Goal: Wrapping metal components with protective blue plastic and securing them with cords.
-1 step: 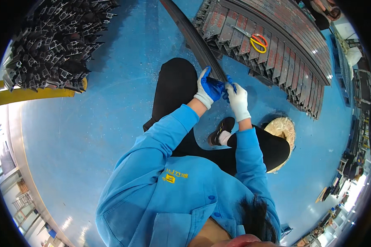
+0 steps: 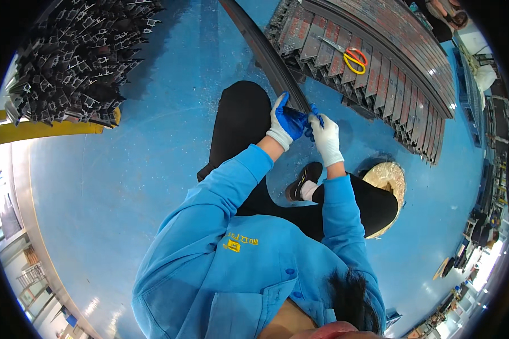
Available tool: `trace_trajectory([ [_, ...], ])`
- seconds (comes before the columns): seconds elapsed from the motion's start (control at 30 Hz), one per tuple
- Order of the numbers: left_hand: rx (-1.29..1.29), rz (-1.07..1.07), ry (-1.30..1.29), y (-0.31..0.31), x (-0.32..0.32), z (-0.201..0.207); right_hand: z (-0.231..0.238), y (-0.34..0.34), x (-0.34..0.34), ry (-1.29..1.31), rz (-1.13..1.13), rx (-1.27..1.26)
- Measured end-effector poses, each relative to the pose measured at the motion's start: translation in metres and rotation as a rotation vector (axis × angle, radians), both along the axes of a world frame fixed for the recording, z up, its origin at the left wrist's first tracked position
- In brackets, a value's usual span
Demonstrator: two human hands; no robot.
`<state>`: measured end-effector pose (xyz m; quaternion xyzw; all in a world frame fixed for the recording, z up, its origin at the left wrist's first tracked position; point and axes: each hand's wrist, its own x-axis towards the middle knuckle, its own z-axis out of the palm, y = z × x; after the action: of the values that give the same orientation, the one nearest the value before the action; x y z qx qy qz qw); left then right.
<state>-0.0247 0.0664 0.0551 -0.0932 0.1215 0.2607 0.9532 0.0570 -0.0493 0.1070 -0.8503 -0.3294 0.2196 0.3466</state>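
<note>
Many slender black angular profiles (image 2: 79, 62) lie heaped at far left; the white-and-blue-gloved left hand (image 2: 287, 121) grips the near end of one long black strip (image 2: 268, 56); the similarly gloved right hand (image 2: 324, 134), just beside, is closed on its tip; red-and-yellow-handled scissors (image 2: 347, 55) rest upon stacked grey-and-reddish profiles (image 2: 401, 101).

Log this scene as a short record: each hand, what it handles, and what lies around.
Left hand: gloved, holding the profile near its close end
Right hand: gloved, fingers at that end; exact grip hidden
Profile: long, black, stretching away from the person
Scissors: red and yellow handles, lying on the stack at right
Pile: dark lengths, upper left, above a yellow support
Floor: blue
</note>
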Motion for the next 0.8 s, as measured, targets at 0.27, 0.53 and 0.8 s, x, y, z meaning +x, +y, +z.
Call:
trace_trajectory([
  [0.27,-0.054,0.088,0.079,-0.002,-0.003,-0.002,0.003,-0.015,0.002,0.141,0.018,-0.137],
  [0.53,-0.079,0.026,0.027,0.0,-0.005,-0.002,0.006,0.001,-0.007,-0.012,0.056,-0.001],
  [0.8,-0.088,0.012,0.018,-0.004,0.0,-0.015,0.002,0.004,-0.003,-0.029,0.032,-0.079],
])
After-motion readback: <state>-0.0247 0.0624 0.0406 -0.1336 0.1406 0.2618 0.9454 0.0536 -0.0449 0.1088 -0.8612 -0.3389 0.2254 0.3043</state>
